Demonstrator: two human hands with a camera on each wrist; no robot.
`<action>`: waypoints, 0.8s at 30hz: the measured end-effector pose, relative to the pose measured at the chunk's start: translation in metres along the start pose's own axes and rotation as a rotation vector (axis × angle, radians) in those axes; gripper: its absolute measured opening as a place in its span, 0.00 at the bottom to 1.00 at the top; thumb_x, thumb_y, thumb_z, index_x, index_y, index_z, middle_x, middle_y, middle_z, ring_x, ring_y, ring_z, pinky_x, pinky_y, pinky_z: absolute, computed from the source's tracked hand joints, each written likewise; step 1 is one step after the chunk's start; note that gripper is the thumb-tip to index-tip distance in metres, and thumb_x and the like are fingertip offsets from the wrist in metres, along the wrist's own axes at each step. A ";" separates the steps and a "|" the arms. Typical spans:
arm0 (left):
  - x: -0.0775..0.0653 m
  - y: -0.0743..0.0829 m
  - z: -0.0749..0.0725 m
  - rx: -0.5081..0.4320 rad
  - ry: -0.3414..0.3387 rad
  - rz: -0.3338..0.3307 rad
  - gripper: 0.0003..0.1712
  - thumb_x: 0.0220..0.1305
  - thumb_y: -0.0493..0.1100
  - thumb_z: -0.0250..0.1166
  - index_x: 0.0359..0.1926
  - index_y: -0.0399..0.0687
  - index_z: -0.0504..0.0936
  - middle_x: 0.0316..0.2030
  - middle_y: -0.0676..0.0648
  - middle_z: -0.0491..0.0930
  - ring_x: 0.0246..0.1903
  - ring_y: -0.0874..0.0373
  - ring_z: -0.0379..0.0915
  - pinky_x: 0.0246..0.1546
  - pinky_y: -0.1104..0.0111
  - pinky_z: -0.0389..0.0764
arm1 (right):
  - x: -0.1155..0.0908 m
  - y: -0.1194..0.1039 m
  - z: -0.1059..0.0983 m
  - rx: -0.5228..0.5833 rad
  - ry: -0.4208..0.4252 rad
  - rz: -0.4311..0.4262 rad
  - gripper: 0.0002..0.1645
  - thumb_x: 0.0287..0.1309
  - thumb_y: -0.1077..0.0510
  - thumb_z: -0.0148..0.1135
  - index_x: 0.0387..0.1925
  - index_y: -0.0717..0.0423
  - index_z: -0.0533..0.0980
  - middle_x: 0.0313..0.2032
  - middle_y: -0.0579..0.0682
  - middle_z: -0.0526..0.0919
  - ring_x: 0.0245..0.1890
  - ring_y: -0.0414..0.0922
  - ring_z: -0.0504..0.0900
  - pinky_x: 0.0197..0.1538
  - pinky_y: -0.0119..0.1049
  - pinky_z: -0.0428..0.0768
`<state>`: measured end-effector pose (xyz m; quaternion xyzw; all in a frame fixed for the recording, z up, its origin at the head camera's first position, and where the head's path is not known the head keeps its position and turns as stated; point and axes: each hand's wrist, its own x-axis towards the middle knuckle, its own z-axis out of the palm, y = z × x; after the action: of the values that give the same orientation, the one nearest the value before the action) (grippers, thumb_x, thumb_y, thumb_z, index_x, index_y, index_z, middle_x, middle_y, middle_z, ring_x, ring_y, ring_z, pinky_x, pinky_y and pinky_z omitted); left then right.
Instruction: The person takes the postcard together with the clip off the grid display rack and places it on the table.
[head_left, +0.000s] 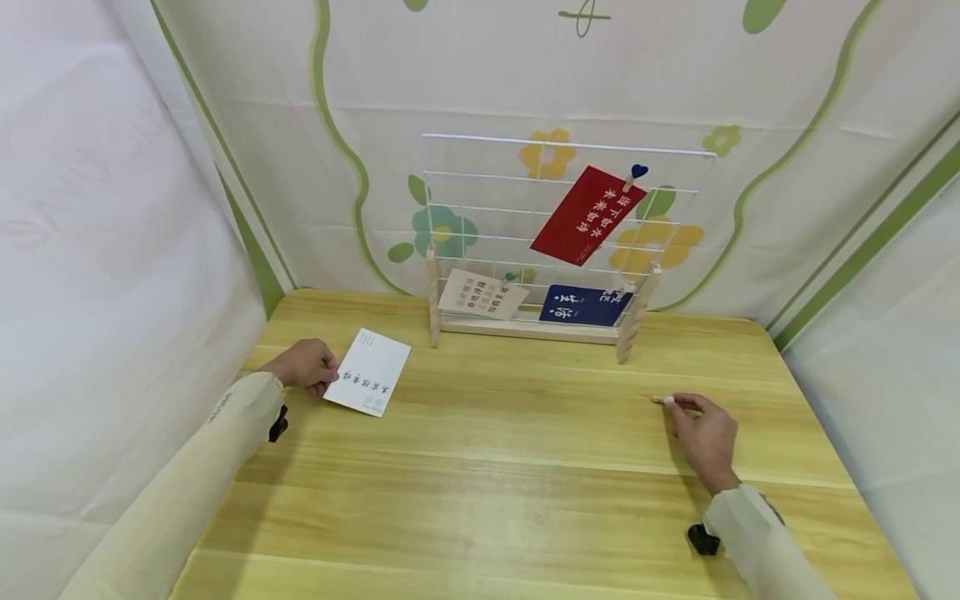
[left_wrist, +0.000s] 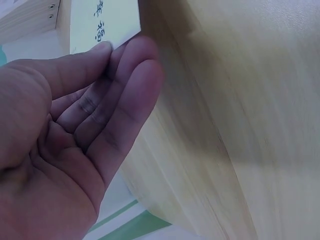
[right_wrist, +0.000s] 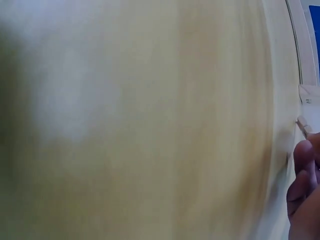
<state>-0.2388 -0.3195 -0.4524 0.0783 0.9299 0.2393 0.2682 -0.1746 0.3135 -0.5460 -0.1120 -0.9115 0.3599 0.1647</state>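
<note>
Between thumb and fingers, my left hand pinches the edge of a white card with dark handwriting-style characters. The left wrist view shows the thumb on top of the card's corner. Over on the right side of the table, my right hand pinches a small wooden clothespin, its tip pointing left. In the right wrist view only part of that hand shows at the edge, with the clothespin above the fingers.
A white wire grid on a wooden stand is at the back. Clipped to it are a red card, a cream card and a blue card. Wooden tabletop; fabric walls surround it.
</note>
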 end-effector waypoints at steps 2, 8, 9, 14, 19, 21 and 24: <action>0.001 0.000 0.001 -0.008 0.000 0.000 0.09 0.69 0.33 0.57 0.34 0.33 0.82 0.23 0.44 0.83 0.23 0.57 0.80 0.30 0.62 0.86 | 0.000 0.002 0.000 -0.044 0.013 -0.026 0.12 0.62 0.56 0.66 0.41 0.62 0.84 0.39 0.62 0.88 0.17 0.24 0.75 0.18 0.23 0.74; 0.000 0.002 0.002 -0.019 0.001 0.006 0.09 0.68 0.33 0.58 0.35 0.30 0.82 0.24 0.42 0.83 0.24 0.57 0.82 0.30 0.62 0.86 | 0.000 0.001 -0.001 -0.135 0.023 -0.092 0.10 0.59 0.58 0.68 0.37 0.61 0.85 0.36 0.61 0.87 0.28 0.49 0.83 0.27 0.32 0.74; 0.000 0.002 0.002 -0.017 0.001 0.005 0.09 0.68 0.33 0.58 0.35 0.30 0.82 0.24 0.42 0.83 0.24 0.57 0.82 0.30 0.61 0.86 | -0.001 0.001 -0.002 -0.143 0.016 -0.098 0.10 0.59 0.58 0.68 0.37 0.62 0.85 0.36 0.61 0.87 0.31 0.53 0.83 0.29 0.36 0.75; 0.002 0.001 0.004 -0.014 0.006 -0.011 0.09 0.68 0.33 0.58 0.34 0.31 0.83 0.23 0.43 0.83 0.23 0.57 0.81 0.29 0.63 0.85 | 0.000 -0.001 -0.002 -0.183 -0.001 -0.093 0.11 0.59 0.56 0.67 0.37 0.62 0.85 0.34 0.61 0.84 0.34 0.56 0.81 0.32 0.45 0.75; 0.003 0.000 0.006 -0.013 0.014 -0.012 0.10 0.68 0.33 0.59 0.32 0.32 0.83 0.22 0.43 0.84 0.22 0.57 0.81 0.28 0.63 0.85 | 0.001 -0.002 -0.001 -0.204 -0.017 -0.064 0.12 0.59 0.55 0.67 0.37 0.61 0.85 0.33 0.60 0.82 0.31 0.54 0.79 0.28 0.39 0.71; 0.003 0.000 0.006 -0.010 0.014 -0.014 0.10 0.68 0.33 0.59 0.32 0.32 0.83 0.22 0.43 0.84 0.22 0.57 0.81 0.28 0.63 0.85 | 0.001 -0.002 -0.001 -0.202 -0.021 -0.057 0.12 0.59 0.55 0.67 0.37 0.61 0.85 0.33 0.60 0.82 0.32 0.54 0.79 0.28 0.39 0.71; 0.004 0.000 0.007 -0.006 0.012 -0.023 0.10 0.68 0.34 0.59 0.33 0.32 0.83 0.22 0.43 0.84 0.23 0.57 0.81 0.29 0.63 0.85 | 0.001 -0.002 -0.001 -0.198 -0.025 -0.050 0.12 0.60 0.55 0.67 0.37 0.61 0.85 0.33 0.60 0.82 0.32 0.54 0.79 0.28 0.39 0.71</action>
<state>-0.2386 -0.3159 -0.4595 0.0652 0.9316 0.2396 0.2655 -0.1751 0.3130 -0.5442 -0.1004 -0.9471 0.2651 0.1505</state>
